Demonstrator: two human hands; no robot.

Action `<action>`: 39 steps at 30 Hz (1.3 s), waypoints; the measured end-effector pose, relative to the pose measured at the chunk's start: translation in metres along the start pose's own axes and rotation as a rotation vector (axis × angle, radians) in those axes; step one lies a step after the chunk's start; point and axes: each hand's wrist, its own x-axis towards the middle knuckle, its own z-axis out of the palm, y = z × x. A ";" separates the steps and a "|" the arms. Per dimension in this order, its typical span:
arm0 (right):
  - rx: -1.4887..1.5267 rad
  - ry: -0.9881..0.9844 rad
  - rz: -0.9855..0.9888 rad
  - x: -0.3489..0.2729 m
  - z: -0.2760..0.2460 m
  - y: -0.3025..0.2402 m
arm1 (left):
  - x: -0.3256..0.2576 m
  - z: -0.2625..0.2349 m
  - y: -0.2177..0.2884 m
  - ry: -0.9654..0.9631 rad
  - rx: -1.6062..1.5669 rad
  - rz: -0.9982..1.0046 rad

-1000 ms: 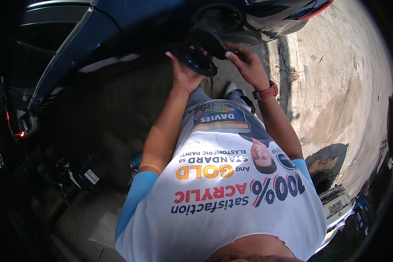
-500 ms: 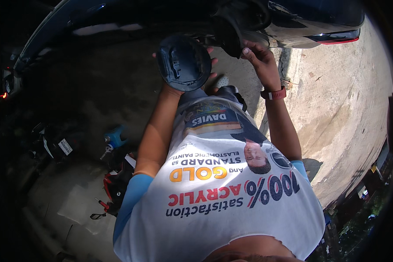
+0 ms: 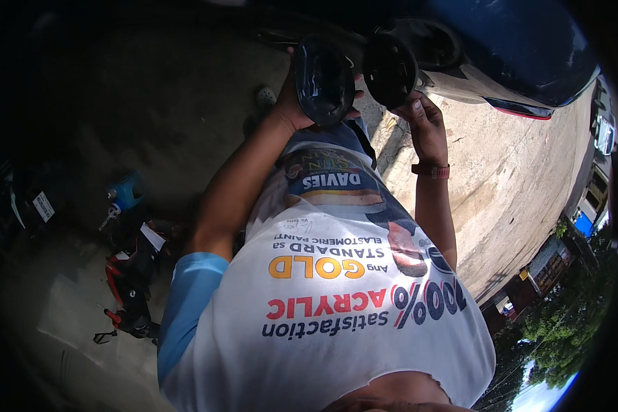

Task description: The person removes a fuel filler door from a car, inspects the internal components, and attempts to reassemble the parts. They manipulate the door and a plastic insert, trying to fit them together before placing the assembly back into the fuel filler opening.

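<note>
L hand (image 3: 296,104) grips blk cover (image 3: 325,82) from behind; R hand (image 3: 426,120) pinches flap (image 3: 389,71) edge, hands apart.
Cover hides L palm + most fingers; flap's far side too dark from here. Car (image 3: 518,41) cut off up top, opening (image 3: 429,44) partly behind flap. Red bike (image 3: 128,281) + blue item (image 3: 124,190) (type unclear) off left.

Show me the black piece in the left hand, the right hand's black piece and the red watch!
Left black piece (image 3: 324,81): head view, middle of its face.
Right black piece (image 3: 389,71): head view, middle of its face.
Red watch (image 3: 432,171): head view, its band.
</note>
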 end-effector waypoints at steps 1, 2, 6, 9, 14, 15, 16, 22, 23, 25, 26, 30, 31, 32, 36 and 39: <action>0.012 -0.014 -0.003 0.004 0.000 -0.003 | 0.002 0.000 0.002 -0.023 0.002 0.011; 0.000 -0.053 -0.005 0.006 0.004 -0.010 | 0.002 -0.009 0.000 -0.129 -0.048 0.015; 0.049 -0.129 0.039 0.023 -0.024 -0.005 | -0.005 -0.011 -0.011 -0.181 -0.104 0.068; 0.003 -0.242 0.044 0.036 -0.034 -0.013 | -0.017 -0.013 -0.019 -0.139 -0.026 0.157; -0.095 -0.416 0.023 0.059 -0.045 -0.031 | -0.029 -0.012 -0.048 0.020 0.069 0.314; -0.108 -0.432 0.023 0.058 -0.047 -0.029 | -0.031 -0.012 -0.057 0.032 0.055 0.342; -0.125 -0.447 0.017 0.058 -0.049 -0.029 | -0.030 -0.013 -0.065 0.036 0.041 0.369; -0.200 -0.472 0.012 0.065 -0.036 -0.038 | -0.015 -0.019 -0.096 -0.178 -0.081 0.561; -0.211 -0.490 0.010 0.066 -0.035 -0.039 | -0.013 -0.020 -0.099 -0.201 -0.065 0.577; -0.234 -0.529 0.009 0.072 -0.035 -0.039 | -0.009 -0.022 -0.104 -0.246 -0.032 0.615; -0.270 -0.533 0.022 0.072 -0.036 -0.042 | -0.005 -0.025 -0.107 -0.230 -0.013 0.644; -0.325 -0.590 0.046 0.079 -0.039 -0.047 | 0.004 -0.025 -0.113 -0.118 0.043 0.716; -0.341 -0.594 0.040 0.079 -0.037 -0.047 | 0.005 -0.024 -0.114 -0.081 0.051 0.719; -0.355 -0.597 0.034 0.080 -0.036 -0.048 | 0.006 -0.027 -0.115 -0.098 0.031 0.724; -0.274 -0.595 0.066 0.077 -0.033 -0.048 | 0.008 -0.033 -0.113 -0.167 -0.067 0.687; -0.211 -0.501 0.139 0.068 -0.029 -0.045 | 0.009 -0.037 -0.108 -0.257 -0.092 0.644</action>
